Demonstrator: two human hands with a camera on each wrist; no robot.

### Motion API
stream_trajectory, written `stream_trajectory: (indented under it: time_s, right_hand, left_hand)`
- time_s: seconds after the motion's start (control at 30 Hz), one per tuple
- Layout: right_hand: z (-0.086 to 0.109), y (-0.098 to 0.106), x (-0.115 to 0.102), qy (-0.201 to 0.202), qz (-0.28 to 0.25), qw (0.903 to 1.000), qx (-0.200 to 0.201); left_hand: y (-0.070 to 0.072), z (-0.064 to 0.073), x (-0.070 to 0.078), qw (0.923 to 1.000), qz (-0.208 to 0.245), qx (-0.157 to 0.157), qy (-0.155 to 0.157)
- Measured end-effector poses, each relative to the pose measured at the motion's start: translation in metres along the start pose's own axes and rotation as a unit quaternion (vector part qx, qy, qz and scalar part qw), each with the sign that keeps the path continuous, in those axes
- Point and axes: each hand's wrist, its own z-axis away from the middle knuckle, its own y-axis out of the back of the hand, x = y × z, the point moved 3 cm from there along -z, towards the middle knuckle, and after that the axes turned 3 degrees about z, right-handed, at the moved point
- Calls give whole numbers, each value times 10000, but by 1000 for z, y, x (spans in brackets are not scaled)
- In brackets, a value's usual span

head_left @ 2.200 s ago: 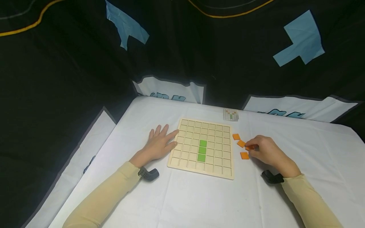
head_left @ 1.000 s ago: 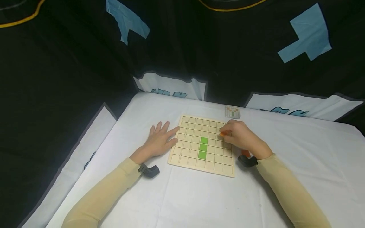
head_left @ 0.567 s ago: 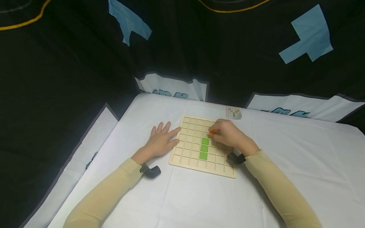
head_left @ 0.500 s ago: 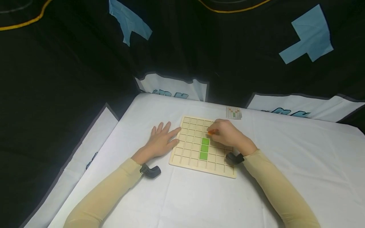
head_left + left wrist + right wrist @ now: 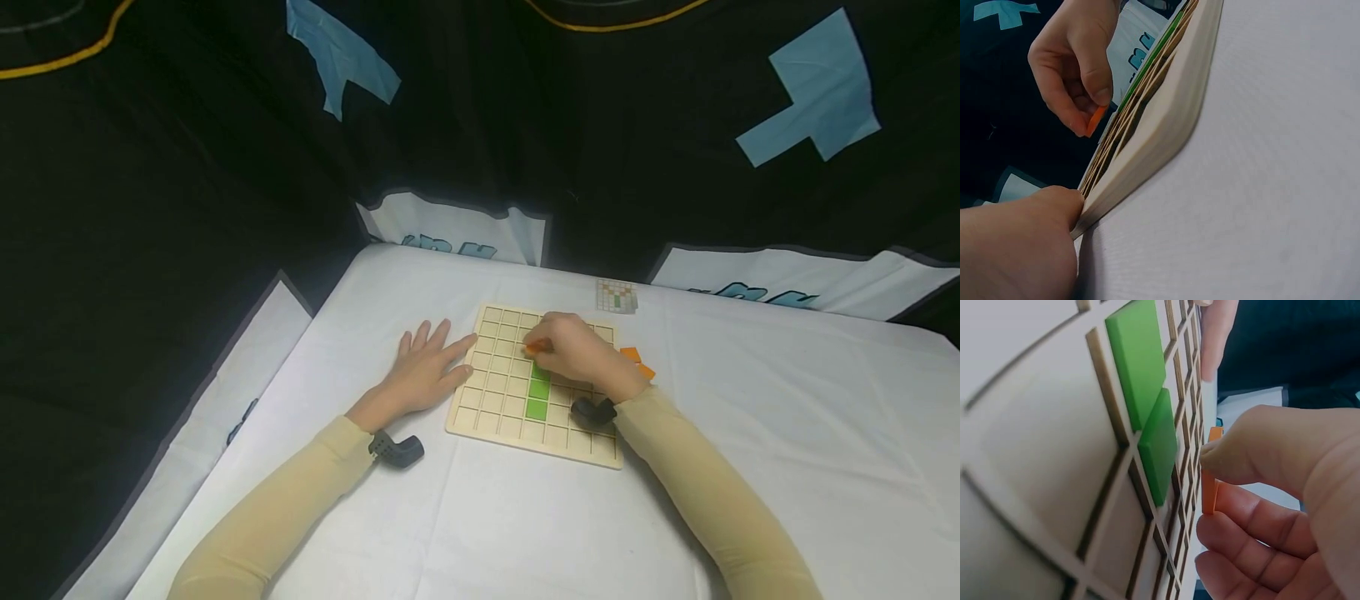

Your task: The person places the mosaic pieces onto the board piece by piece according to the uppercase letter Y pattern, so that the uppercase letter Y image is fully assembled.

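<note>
A square wooden grid board (image 5: 495, 408) lies on the white-covered table, with a column of green tiles (image 5: 537, 389) set in its cells. My right hand (image 5: 573, 346) is over the middle of the board and pinches an orange tile (image 5: 1209, 481) between thumb and fingers, just beyond the far end of the green column. In the left wrist view that orange tile (image 5: 1096, 120) shows above the grid. My left hand (image 5: 420, 371) lies with its fingers spread at the board's left edge; its thumb and index finger touch the rim.
Right of the board lie loose orange tiles (image 5: 631, 355), partly hidden by my right forearm. Behind the board's far right corner is a small stack of cards printed with a grid pattern (image 5: 617, 297). A black curtain (image 5: 465, 125) hangs behind the table.
My right hand picked up an orange tile from the right of the board and carried it leftward over the grid, past the far end of the green column. My left hand has stayed put.
</note>
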Motion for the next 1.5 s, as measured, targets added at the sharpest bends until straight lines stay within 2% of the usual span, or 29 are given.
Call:
stream_trajectory:
  time_s: [0.4,1.07,1.5]
  right_hand:
    - [-12,-9,-3,-252,-190,9991,-293]
    - [-14,-16,-1,-517,-225,9977,-380]
    - [-15,-16,-1,-536,-198,9974,-430]
  left_hand:
    - [-1,-1,-1,10000,-19,-15,23]
    - [-1,-1,0,10000,2,14,24]
    - [1,-1,1,10000,6,-1,37]
